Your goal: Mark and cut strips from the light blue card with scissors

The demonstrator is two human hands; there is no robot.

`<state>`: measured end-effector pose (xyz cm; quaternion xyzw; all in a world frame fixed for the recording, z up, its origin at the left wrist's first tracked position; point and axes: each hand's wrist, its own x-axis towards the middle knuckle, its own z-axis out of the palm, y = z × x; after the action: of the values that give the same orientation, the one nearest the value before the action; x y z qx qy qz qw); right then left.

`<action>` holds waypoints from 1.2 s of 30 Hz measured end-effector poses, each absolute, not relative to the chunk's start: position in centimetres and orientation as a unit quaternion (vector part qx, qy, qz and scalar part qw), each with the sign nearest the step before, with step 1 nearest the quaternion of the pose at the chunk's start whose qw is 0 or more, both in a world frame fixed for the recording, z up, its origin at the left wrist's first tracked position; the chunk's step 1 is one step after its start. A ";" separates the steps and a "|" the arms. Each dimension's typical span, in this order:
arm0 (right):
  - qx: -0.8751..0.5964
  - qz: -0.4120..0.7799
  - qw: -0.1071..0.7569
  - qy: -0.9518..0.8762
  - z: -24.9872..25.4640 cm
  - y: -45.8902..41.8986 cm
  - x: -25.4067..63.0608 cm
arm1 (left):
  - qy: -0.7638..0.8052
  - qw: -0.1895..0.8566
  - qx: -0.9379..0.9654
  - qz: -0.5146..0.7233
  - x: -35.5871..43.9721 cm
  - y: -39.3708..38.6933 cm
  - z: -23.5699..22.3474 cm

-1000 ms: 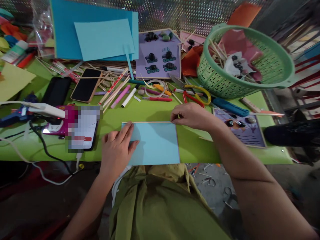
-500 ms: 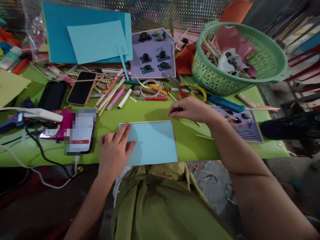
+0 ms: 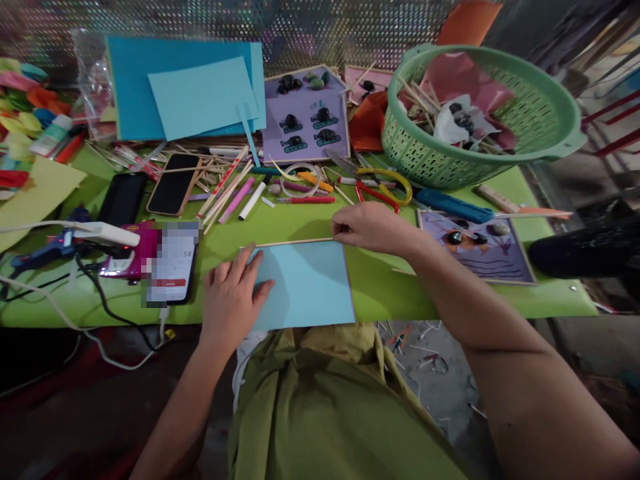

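A light blue card (image 3: 310,287) lies flat at the front edge of the green table, with a thin wooden stick (image 3: 295,242) along its far edge. My left hand (image 3: 233,293) rests on the card's left side, fingers stretched out and the tips at the far left corner by the stick's end. At the far right corner, my right hand (image 3: 367,227) is closed, its fingertips pressed together at the stick's other end. Whatever those fingertips may hold is hidden.
Behind the card lie markers (image 3: 253,200), yellow-handled scissors (image 3: 385,187) and loose sticks. A green basket (image 3: 430,157) stands back right, near a purple picture with stones (image 3: 477,247). Phones (image 3: 173,187), cables and a glue gun (image 3: 43,250) occupy the left. Blue sheets (image 3: 133,87) lie behind.
My right hand has come down and slightly left to the card's far right corner. My left hand stays on the card. The view has shifted a little.
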<state>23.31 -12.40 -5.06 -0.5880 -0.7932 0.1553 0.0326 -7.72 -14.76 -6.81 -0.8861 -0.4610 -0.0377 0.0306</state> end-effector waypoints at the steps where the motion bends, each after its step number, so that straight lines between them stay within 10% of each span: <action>1: -0.597 0.139 0.028 -0.789 -5.1 -12.4 23.2 | -0.458 0.034 -0.887 -0.035 -7.5 -14.6 -6.5; 28: -0.775 0.045 0.076 -0.626 -4.5 -10.8 28.1 | -0.450 -0.293 -0.844 0.002 0.6 -8.8 -3.8; 36: -0.704 0.205 0.410 -0.541 -3.5 -10.9 30.3 | -0.436 -0.439 -0.766 -0.176 -0.8 -3.6 -1.4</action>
<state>30.33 -10.86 -3.52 -0.7045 -0.5414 0.2054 0.4104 -0.83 -3.58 -1.37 -0.7658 -0.4361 -0.1756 -0.4388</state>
